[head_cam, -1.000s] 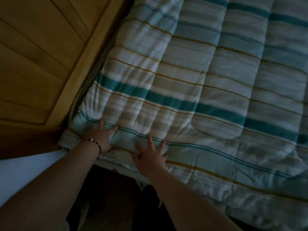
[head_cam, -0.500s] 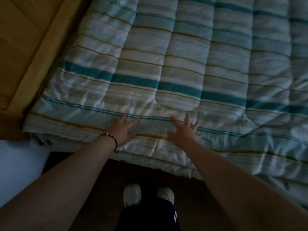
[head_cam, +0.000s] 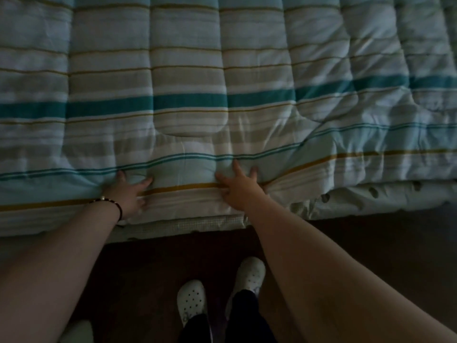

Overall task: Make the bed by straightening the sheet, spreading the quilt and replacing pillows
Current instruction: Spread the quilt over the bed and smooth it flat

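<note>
1. Quilt [head_cam: 188, 78], striped teal/beige/white, lies spread over the bed and fills the upper frame; its near edge runs along the bedside, rumpled toward the right.
2. Left hand [head_cam: 128, 191] lies flat on the quilt's near edge, fingers [head_cam: 144, 181] straight and splayed, holding nothing. Dark bracelet [head_cam: 112, 203] on that wrist.
3. Right hand [head_cam: 237, 189] also presses flat on the near edge, fingers spread, no grip. The hands are near each other, apart.
4. Dotted sheet [head_cam: 371, 196] shows under the quilt edge at right.
5. White clogs [head_cam: 191, 302] on dark floor [head_cam: 148, 268] just beside the bed.
</note>
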The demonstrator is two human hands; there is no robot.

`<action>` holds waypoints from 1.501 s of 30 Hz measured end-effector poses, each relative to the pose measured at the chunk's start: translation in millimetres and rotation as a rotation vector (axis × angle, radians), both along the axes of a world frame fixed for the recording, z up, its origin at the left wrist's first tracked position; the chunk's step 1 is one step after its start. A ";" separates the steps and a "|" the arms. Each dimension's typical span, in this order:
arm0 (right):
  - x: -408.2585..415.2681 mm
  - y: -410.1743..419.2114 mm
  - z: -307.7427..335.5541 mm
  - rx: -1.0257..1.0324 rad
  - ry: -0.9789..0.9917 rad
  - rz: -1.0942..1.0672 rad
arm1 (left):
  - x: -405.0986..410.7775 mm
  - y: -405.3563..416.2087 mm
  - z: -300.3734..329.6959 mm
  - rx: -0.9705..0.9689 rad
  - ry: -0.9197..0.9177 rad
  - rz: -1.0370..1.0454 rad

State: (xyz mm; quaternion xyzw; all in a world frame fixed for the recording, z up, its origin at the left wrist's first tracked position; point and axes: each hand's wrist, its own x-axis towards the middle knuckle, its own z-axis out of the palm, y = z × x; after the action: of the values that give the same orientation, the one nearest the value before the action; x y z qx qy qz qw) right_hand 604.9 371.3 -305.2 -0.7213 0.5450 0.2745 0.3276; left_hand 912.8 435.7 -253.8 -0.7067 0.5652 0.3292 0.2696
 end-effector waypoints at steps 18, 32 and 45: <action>-199.1 -132.0 49.8 -0.296 0.010 0.146 | -329.0 -146.8 8.2 -0.443 0.389 -0.058; -505.1 -159.1 39.0 -0.182 0.075 -0.041 | -623.3 -203.9 -10.4 -0.115 0.122 -0.119; -508.7 -196.4 59.2 -0.018 -0.050 0.064 | -657.0 -242.9 8.7 0.057 -0.091 -0.174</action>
State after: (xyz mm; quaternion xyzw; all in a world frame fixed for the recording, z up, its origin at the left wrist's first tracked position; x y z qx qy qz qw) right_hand 96.2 175.0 -246.1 -0.7480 0.5156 0.2621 0.3257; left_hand 255.8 192.8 -245.1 -0.6612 0.6021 0.2879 0.3427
